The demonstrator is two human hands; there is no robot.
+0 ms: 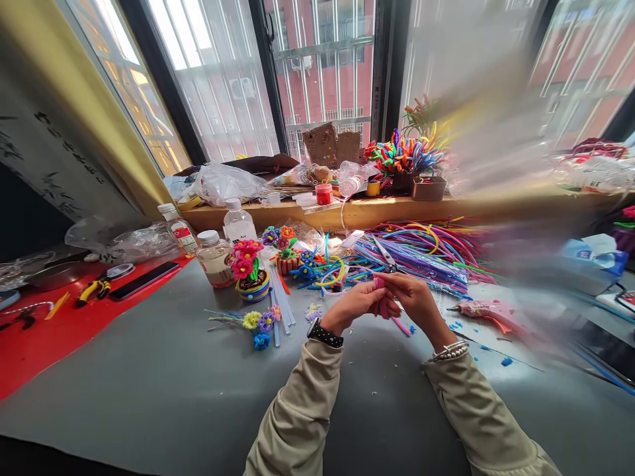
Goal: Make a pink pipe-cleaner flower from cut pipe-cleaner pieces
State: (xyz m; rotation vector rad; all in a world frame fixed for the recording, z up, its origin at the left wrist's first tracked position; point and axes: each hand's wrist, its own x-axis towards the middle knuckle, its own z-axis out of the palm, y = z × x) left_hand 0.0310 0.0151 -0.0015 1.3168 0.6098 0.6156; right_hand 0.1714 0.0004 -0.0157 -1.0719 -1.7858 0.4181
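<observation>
Both my hands meet over the grey table (149,383), pinching a pink pipe-cleaner piece (383,305) between them. My left hand (354,304) wears a black dotted wristband and closes its fingers on the left side of the piece. My right hand (417,297), with silver bracelets at the wrist, grips the right side with curled fingers. A pair of scissors (384,254) lies just beyond my hands on a heap of coloured pipe cleaners (421,254). A loose pink stem (401,326) rests under my right hand.
Small pipe-cleaner flower pots (251,271) and a loose flower bunch (260,322) sit to the left. Bottles (214,258), pliers (94,289) and a phone (143,280) lie on a red mat. A glue gun (486,312) lies right. The cluttered windowsill (347,211) runs behind.
</observation>
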